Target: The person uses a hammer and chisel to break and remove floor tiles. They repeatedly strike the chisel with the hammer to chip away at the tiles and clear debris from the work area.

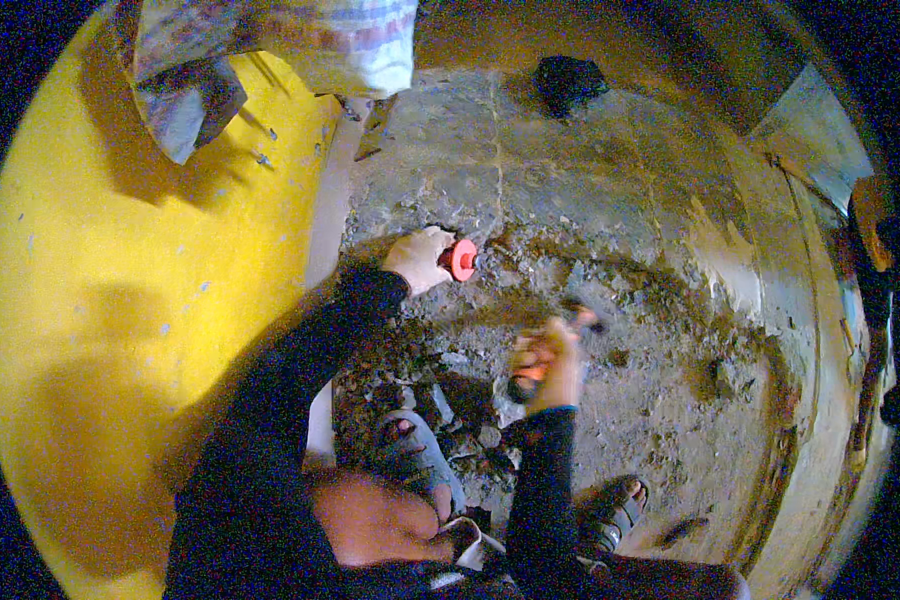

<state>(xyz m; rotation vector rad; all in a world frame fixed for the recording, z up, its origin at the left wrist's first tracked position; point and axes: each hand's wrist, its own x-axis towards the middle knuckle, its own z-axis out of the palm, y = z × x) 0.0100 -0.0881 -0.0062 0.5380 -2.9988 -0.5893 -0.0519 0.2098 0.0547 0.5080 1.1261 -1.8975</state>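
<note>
Concrete: grey, broken floor (pixel 570 200) fills the middle of my view, chipped into a shallow trench with loose rubble (pixel 440 400) heaped near the feet.
Yellow wall: a painted wall (pixel 120 300) takes the whole left side; shadow covers its lower part and I cannot read its surface there.
Left hand: the left hand (pixel 420 258) is closed around a tool with an orange-red round guard (pixel 462 259); only the guard shows clearly, and the shaft is hidden by the fingers and the rubble below.
Right hand: the right hand (pixel 558 362) is wrapped around an orange-handled hammer (pixel 530 375); it is smeared by motion blur, so I cannot make out the head or the exact grip.
Where the tools are: the guarded tool sits at the trench's upper left edge, and the hammer is lower right of it, apart from it.
Feet: two sandalled feet (pixel 420 455) stand among the rubble; the right one is partly cut by the sleeve.
Top edge: a striped cloth (pixel 330 40) and a dark lump (pixel 568 80) lie beyond, both too dim to identify.
Right rim: bent, dark, unreadable.
</note>
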